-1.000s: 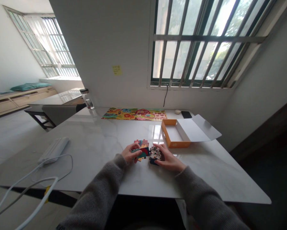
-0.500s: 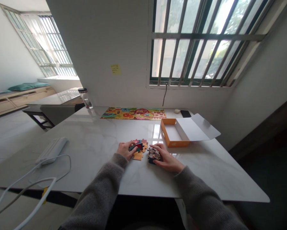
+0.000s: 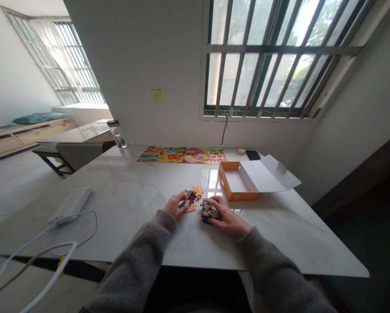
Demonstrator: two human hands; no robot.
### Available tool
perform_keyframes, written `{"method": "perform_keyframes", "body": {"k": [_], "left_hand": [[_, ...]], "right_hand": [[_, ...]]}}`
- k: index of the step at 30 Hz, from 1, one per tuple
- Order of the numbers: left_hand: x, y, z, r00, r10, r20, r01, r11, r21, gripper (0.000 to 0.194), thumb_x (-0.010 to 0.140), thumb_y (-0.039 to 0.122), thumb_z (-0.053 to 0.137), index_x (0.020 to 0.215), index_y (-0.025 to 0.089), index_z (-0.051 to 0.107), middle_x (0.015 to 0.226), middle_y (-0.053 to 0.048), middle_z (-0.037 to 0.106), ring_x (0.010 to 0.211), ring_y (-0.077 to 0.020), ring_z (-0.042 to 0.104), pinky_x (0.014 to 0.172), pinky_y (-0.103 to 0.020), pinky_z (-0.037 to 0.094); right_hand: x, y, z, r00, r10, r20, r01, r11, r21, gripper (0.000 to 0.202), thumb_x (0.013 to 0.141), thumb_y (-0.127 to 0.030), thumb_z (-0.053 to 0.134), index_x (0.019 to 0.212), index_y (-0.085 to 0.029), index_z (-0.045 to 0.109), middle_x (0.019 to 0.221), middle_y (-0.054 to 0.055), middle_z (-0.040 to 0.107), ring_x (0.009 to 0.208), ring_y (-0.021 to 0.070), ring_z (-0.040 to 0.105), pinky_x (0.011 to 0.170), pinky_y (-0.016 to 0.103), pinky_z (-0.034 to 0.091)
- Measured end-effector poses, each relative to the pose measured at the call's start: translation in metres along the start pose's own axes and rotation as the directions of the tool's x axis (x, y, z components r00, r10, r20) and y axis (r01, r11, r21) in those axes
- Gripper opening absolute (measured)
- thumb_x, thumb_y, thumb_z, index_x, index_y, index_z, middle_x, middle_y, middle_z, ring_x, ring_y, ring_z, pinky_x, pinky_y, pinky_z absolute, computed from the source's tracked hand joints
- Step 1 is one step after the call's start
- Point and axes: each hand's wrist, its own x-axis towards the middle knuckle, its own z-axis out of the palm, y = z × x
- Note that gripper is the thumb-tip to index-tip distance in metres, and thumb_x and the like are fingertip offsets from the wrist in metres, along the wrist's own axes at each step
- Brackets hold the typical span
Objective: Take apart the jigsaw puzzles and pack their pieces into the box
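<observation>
Between the thumb and fingers of my left hand are several jigsaw puzzle pieces, with red and dark green faces showing. Orange and yellow puzzle pieces show just beyond and beneath them; whether these are also held or lie on the table I cannot tell. My right hand is closed around a thick stack of puzzle pieces, their edges facing me and a dark blue piece at the bottom. A small gap parts the two groups of pieces.
An orange box with its white lid folded open stands beyond my right hand. A colourful farm picture strip lies along the wall. At the back are a phone and a bottle; a white power strip with cables lies left.
My left hand has shifted slightly right, and the pieces in it have tilted and turned. The orange pieces beside it have changed position. My right hand and its stack look unmoved.
</observation>
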Motion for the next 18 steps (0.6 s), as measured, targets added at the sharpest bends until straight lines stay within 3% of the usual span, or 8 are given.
{"method": "perform_keyframes", "body": {"k": [7, 13, 18], "left_hand": [[-0.007, 0.016, 0.013, 0.977, 0.08, 0.199, -0.014, 0.95, -0.312, 0.015, 0.091, 0.033, 0.055, 0.086, 0.019, 0.056, 0.067, 0.003, 0.061, 0.059, -0.0126, 0.059, 0.065, -0.025, 0.047], [-0.006, 0.022, 0.014, 0.951, 0.271, 0.151, -0.203, 0.912, -0.357, 0.013, 0.09, 0.031, 0.061, 0.092, 0.018, 0.064, 0.096, -0.006, 0.062, 0.09, -0.0184, 0.061, 0.081, -0.03, 0.051], [-0.004, 0.015, 0.013, 0.956, 0.252, 0.149, -0.161, 0.877, -0.454, 0.019, 0.093, 0.032, 0.058, 0.101, 0.018, 0.069, 0.104, -0.01, 0.064, 0.101, -0.021, 0.063, 0.092, -0.036, 0.051]], "right_hand": [[0.001, -0.001, 0.002, 1.0, -0.004, 0.029, 0.004, 1.0, -0.002, 0.072, 0.079, -0.009, 0.063, 0.145, -0.032, 0.044, 0.134, 0.007, 0.033, 0.131, 0.0225, 0.042, 0.118, 0.038, 0.03], [0.002, 0.005, 0.005, 1.0, -0.026, 0.013, 0.026, 0.999, -0.026, 0.072, 0.078, -0.01, 0.064, 0.145, -0.029, 0.044, 0.135, 0.008, 0.033, 0.135, 0.024, 0.038, 0.119, 0.039, 0.028], [0.003, 0.01, 0.008, 1.0, -0.027, -0.002, 0.027, 0.999, -0.02, 0.071, 0.078, -0.013, 0.064, 0.145, -0.024, 0.043, 0.136, 0.01, 0.034, 0.134, 0.0245, 0.039, 0.117, 0.038, 0.031]]}}
